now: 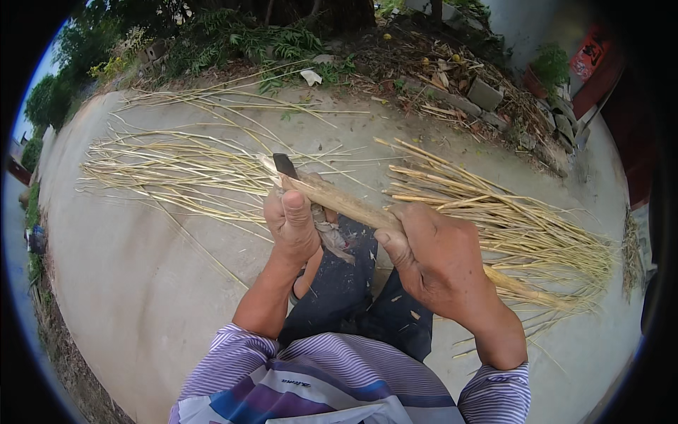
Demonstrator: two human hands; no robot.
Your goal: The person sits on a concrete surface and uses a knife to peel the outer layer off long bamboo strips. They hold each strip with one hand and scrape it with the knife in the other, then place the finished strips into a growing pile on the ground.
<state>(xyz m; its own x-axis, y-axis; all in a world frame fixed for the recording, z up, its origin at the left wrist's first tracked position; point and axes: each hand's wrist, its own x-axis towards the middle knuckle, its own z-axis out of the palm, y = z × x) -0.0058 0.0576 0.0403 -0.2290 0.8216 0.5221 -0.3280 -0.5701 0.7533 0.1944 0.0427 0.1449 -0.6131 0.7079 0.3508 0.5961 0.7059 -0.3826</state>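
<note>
My right hand (441, 258) is closed around a thick, pale yellow-brown stick (342, 203), which slants up to the left. Its thin lower end (530, 288) seems to run on past my right wrist. At the upper end, my left hand (291, 222) is closed, its thumb pressed to the stick. A short dark blade (284, 166) stands up behind that end, just above my left thumb; its handle is hidden. A pale strip (268, 164) of wood or bark curls off beside the blade. A crumpled greyish rag (333, 239) hangs below my left fingers.
Many thin pale rods (183, 166) lie spread on the concrete ground (127, 268) at left. A bundle of thicker yellowish sticks (487, 205) lies at right. Beyond are bricks (484, 94), leaf litter, bushes and a potted plant (549, 69). Pale chips dot my dark trousers (399, 311).
</note>
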